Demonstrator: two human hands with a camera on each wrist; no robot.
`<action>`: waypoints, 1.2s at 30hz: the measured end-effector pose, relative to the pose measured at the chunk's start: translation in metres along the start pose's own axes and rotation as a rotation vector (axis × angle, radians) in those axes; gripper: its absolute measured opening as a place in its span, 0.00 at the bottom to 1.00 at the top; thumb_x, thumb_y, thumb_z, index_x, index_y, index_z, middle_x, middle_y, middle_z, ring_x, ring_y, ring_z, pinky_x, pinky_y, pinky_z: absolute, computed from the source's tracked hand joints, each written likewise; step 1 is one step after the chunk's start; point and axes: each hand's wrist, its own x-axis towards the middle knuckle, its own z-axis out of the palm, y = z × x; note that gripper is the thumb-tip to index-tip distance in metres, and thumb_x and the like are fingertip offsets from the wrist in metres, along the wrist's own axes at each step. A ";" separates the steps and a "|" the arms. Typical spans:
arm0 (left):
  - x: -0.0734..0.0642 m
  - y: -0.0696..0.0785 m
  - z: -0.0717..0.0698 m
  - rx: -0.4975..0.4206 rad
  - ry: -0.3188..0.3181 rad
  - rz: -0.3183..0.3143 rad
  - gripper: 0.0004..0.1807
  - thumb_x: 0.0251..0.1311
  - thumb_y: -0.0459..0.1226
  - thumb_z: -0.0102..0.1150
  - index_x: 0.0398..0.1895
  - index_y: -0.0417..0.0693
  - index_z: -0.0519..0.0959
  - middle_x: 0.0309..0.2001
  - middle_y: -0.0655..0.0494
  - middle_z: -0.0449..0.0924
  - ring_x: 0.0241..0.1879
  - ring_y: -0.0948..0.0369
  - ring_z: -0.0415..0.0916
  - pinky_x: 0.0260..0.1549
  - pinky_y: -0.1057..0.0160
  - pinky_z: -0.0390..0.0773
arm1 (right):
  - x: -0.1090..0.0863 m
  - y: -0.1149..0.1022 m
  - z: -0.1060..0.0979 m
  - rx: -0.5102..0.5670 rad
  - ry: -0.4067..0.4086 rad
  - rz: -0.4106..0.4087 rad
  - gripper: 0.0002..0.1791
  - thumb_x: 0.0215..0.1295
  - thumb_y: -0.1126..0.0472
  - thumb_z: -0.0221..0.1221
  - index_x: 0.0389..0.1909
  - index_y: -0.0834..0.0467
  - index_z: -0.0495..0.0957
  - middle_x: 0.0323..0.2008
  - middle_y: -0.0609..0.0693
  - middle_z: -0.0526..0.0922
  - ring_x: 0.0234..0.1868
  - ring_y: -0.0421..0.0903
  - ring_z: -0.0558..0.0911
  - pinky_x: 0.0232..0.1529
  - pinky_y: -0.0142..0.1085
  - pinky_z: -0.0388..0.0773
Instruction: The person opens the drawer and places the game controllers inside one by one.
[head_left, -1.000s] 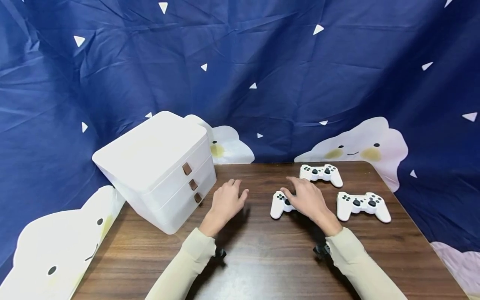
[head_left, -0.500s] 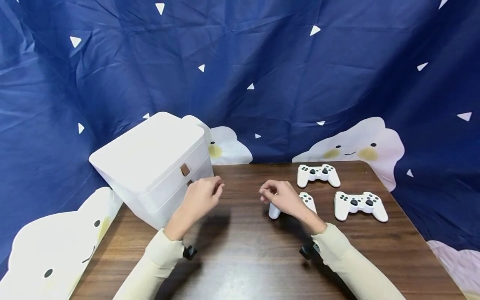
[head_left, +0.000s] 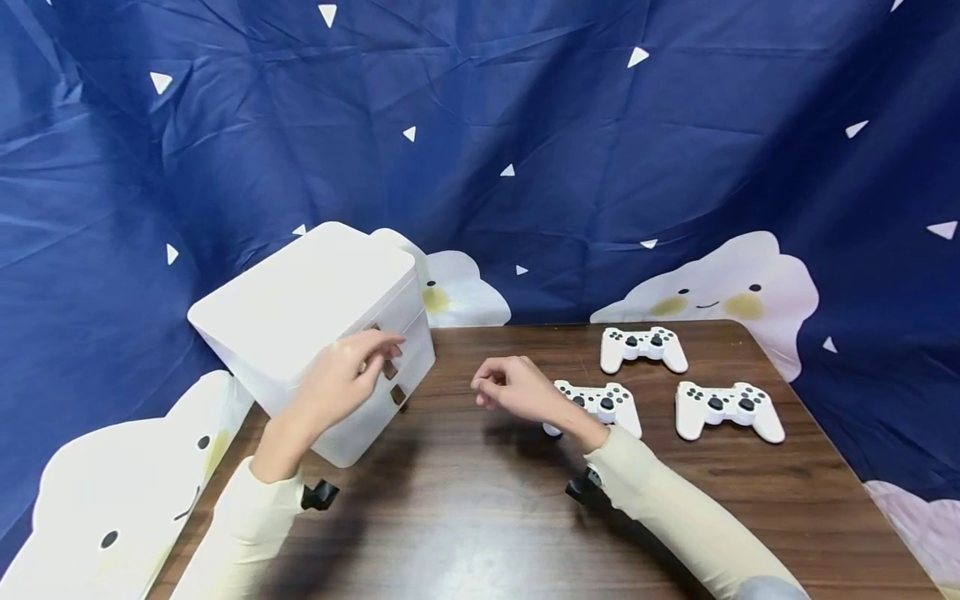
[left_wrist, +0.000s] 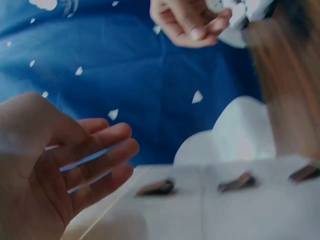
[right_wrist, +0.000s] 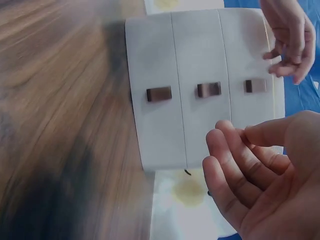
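Observation:
A white drawer box (head_left: 300, 300) with brown pull tabs (right_wrist: 209, 89) down its front stands on the left of the table. My left hand (head_left: 341, 379) hovers before that front, near the upper tabs. In the left wrist view its fingers (left_wrist: 107, 160) are gently bent, apart from the tabs, with nothing in them. Over the middle of the table is my right hand (head_left: 517, 387), between the box and a white game controller (head_left: 600, 404) partly hidden by the wrist. Its fingers (right_wrist: 235, 170) curl loosely and hold nothing.
Two more white game controllers lie on the right: one at the back (head_left: 643, 348), one nearer the right edge (head_left: 727, 410). A blue curtain (head_left: 480, 125) with clouds and white triangles hangs behind the brown wooden table (head_left: 480, 500).
My left hand has moved left, to the front of the drawer box. My right hand has moved left from over the nearest controller, its fingers curling more. The box and controllers stay put.

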 end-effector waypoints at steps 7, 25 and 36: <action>-0.003 -0.011 -0.035 0.044 0.039 0.018 0.17 0.77 0.32 0.55 0.63 0.46 0.85 0.53 0.51 0.90 0.55 0.52 0.86 0.55 0.46 0.85 | 0.024 -0.012 0.010 0.069 -0.042 0.032 0.07 0.76 0.63 0.62 0.40 0.63 0.86 0.28 0.52 0.91 0.29 0.48 0.90 0.35 0.44 0.92; -0.007 -0.027 -0.056 0.303 -0.285 -0.067 0.31 0.85 0.48 0.41 0.84 0.45 0.61 0.85 0.50 0.57 0.85 0.50 0.54 0.84 0.40 0.57 | 0.076 -0.053 0.029 0.069 -0.090 -0.075 0.09 0.78 0.63 0.60 0.47 0.64 0.85 0.39 0.57 0.91 0.33 0.51 0.91 0.32 0.38 0.90; -0.008 -0.029 -0.055 0.313 -0.367 -0.114 0.33 0.87 0.50 0.34 0.86 0.47 0.55 0.87 0.51 0.50 0.87 0.51 0.48 0.85 0.42 0.53 | 0.093 -0.068 0.039 -0.049 -0.106 -0.042 0.18 0.80 0.55 0.58 0.63 0.60 0.79 0.57 0.55 0.86 0.48 0.53 0.91 0.33 0.28 0.84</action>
